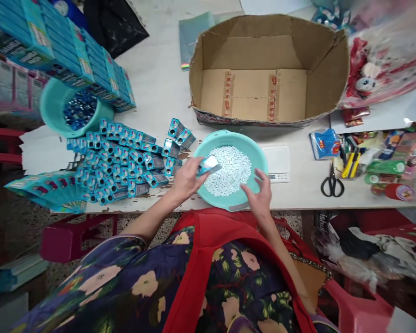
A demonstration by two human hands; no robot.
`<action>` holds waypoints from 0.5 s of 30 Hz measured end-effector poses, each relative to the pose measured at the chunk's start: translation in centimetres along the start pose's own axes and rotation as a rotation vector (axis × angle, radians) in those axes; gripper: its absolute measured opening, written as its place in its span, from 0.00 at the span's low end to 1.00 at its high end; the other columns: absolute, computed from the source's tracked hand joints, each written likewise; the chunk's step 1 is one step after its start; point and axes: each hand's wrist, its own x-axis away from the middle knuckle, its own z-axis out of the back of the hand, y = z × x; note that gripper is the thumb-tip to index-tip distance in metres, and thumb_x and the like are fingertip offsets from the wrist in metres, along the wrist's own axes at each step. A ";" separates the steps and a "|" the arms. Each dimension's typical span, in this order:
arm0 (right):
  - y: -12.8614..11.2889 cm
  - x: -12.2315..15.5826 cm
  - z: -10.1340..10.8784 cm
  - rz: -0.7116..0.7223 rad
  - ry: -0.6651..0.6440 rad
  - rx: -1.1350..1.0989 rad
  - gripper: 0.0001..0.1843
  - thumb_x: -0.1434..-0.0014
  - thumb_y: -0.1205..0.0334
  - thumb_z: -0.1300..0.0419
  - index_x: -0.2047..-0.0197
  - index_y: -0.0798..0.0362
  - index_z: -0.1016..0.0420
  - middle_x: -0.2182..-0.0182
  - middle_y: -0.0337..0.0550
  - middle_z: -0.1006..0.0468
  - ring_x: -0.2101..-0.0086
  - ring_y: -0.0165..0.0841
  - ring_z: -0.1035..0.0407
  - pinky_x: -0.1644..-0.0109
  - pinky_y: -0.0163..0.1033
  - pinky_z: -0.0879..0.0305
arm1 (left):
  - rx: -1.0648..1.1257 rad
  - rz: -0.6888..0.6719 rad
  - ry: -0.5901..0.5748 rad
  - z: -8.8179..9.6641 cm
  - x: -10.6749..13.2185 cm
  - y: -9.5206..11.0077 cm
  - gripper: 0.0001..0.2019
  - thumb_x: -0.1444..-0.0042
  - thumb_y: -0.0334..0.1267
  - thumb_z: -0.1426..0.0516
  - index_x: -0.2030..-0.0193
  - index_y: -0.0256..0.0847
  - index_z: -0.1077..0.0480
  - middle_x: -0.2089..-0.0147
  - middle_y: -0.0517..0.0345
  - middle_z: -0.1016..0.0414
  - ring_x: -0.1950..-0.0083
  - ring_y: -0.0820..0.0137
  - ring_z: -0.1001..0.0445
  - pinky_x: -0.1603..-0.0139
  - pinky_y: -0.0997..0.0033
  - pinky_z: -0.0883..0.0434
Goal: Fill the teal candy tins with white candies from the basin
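Note:
My left hand [188,178] grips a small blue box [210,165] with a whitish end, tilted above the left part of a turquoise basin [260,157]. Loose white pellet-like pieces [225,182] cover the bottom of the basin. Over the basin's right side, my right hand [260,193] has its fingers apart and nothing visible in them. A pile of similar small blue boxes [119,159] covers the table to the left, a few lying closest to the basin.
Behind the basin stands an open cardboard box [256,51]. To the right are a white scale [279,162], black scissors [332,185] and yellow cutters [351,164]. Another turquoise basin [50,101] with shiny blue pieces and stacked blue cartons [62,51] occupy the left.

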 end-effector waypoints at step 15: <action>3.5 -5.2 1.6 -0.224 0.226 0.098 0.42 0.50 0.42 0.35 0.39 0.53 0.41 0.39 0.57 0.38 0.41 0.44 0.39 0.37 0.53 0.39 | -0.351 0.556 0.212 -5.6 -1.2 -8.6 0.27 0.41 0.40 0.46 0.36 0.33 0.39 0.39 0.34 0.35 0.38 0.43 0.40 0.43 0.46 0.40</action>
